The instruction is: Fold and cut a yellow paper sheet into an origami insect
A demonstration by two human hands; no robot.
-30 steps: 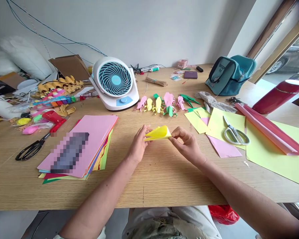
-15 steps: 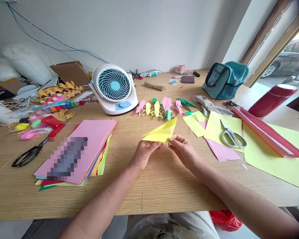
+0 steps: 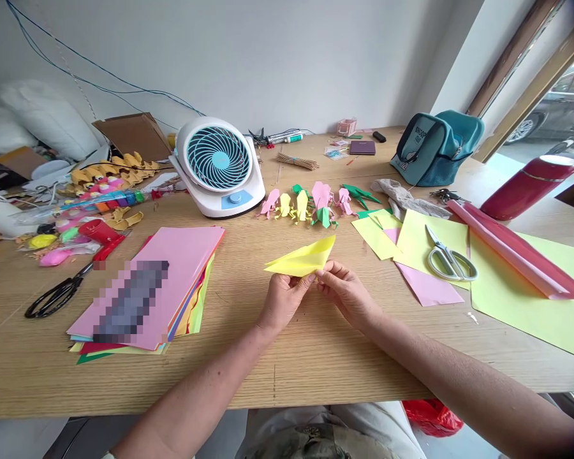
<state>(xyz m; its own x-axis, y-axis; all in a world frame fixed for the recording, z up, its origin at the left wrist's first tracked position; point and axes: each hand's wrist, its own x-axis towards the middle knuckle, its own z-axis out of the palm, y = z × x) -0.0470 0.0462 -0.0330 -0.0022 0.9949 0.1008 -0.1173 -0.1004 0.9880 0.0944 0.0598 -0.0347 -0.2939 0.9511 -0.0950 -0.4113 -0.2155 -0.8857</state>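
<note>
Both hands hold a folded yellow sheet of paper (image 3: 302, 256) above the table, its long point toward the left and a raised corner at the upper right. My left hand (image 3: 287, 298) pinches the lower edge between thumb and fingers. Close beside it, my right hand (image 3: 344, 290) grips the lower right corner, thumb on the near side. The two thumbs almost meet at the edge. Beyond the sheet stands a row of small folded paper figures in pink, yellow and green (image 3: 323, 197). Fingers under the paper are partly hidden.
A stack of coloured paper (image 3: 186, 255) and black-handled scissors (image 3: 60, 296) lie left. Right are yellow sheets (image 3: 530, 319), white-handled scissors (image 3: 452, 261), a rolled red sheet (image 3: 516, 255) and a red bottle (image 3: 529, 188). A fan (image 3: 220, 162) and a teal bag (image 3: 433, 150) stand behind.
The yellow paper has shifted slightly left and tipped a little. My hands have drawn closer together, the left thumb moving right along the edge toward the right thumb.
</note>
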